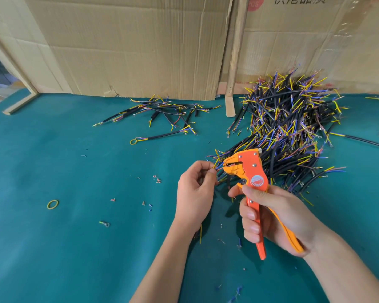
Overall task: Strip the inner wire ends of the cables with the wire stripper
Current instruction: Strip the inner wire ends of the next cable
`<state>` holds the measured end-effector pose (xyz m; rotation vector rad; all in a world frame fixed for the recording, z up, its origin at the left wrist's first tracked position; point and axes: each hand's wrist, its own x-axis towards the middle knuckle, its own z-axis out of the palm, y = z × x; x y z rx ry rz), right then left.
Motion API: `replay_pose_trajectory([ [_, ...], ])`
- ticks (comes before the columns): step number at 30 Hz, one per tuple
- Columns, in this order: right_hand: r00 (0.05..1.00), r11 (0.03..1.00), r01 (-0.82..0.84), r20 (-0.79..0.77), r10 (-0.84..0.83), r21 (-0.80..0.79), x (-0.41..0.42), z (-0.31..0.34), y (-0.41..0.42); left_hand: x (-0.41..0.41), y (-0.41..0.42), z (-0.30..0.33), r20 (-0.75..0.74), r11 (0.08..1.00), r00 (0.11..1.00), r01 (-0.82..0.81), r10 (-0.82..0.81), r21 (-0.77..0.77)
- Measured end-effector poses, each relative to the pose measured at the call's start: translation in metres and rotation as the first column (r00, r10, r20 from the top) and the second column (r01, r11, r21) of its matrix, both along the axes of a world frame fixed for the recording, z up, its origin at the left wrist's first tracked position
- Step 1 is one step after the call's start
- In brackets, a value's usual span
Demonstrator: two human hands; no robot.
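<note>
Nearest the camera, the right hand (271,217) curls its fingers round the two handles of an orange and yellow plastic wire stripper (247,171), thumb laid along the upper part, the tool's head pointing left over the teal felt-covered tabletop (64,248). Just left of it, the left hand (195,191) pinches thin coloured inner wire ends (216,166) between thumb and forefinger, holding them right at the stripper's mouth; whether the jaws have closed on a wire is too small to tell. Behind the tool, toward the far right of the tabletop, lies a large heap of short black cables with yellow, blue and brown cores (293,127). A smaller scatter of similar cables (162,112) rests near the far edge at centre, against brown corrugated cardboard sheets (129,44) standing as a backdrop. A yellow rubber band (52,204) lies toward the left, and snippets of stripped insulation (157,179) dot the cloth between.
</note>
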<state>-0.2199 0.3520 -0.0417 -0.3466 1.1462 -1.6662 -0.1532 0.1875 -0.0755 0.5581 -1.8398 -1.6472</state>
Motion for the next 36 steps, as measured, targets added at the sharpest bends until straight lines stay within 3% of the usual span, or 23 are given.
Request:
replay_pose_trajectory([
  [7,0.991,0.991,0.13,-0.035,-0.13,0.008,0.004,-0.001,-0.007,0.001,0.0,-0.001,0.002,0.999,1.0,0.023,-0.023,0.044],
  [14,0.999,0.966,0.009,0.036,0.0,-0.258,0.003,0.009,0.002,-0.009,0.002,0.018,-0.041,0.992,0.999,-0.023,0.028,0.127],
  [17,0.995,0.927,-0.065,0.047,0.088,-0.368,0.001,0.012,0.007,-0.034,0.005,0.041,-0.028,0.998,0.998,0.057,-0.056,0.041],
  [21,0.978,0.874,-0.137,0.075,0.193,-0.465,0.001,0.014,0.008,-0.074,-0.011,0.071,0.155,0.913,0.976,0.201,-0.155,-0.355],
  [25,0.991,0.914,-0.073,0.078,0.113,-0.398,0.003,0.01,0.004,-0.086,-0.065,0.077,0.314,0.765,0.944,0.127,0.102,-0.631],
  [29,0.994,0.947,-0.057,0.073,0.084,-0.315,0.009,0.009,-0.001,-0.065,-0.128,0.056,0.477,0.661,0.767,0.093,0.429,-0.745],
  [33,0.994,0.96,-0.095,0.022,0.105,-0.263,0.015,0.008,-0.006,-0.03,-0.169,0.037,0.571,0.616,0.621,0.175,0.536,-0.768],
  [36,0.992,0.964,-0.123,0.008,0.129,-0.236,0.017,0.007,-0.008,-0.012,-0.182,0.034,0.53,0.588,0.609,0.127,0.589,-0.799],
])
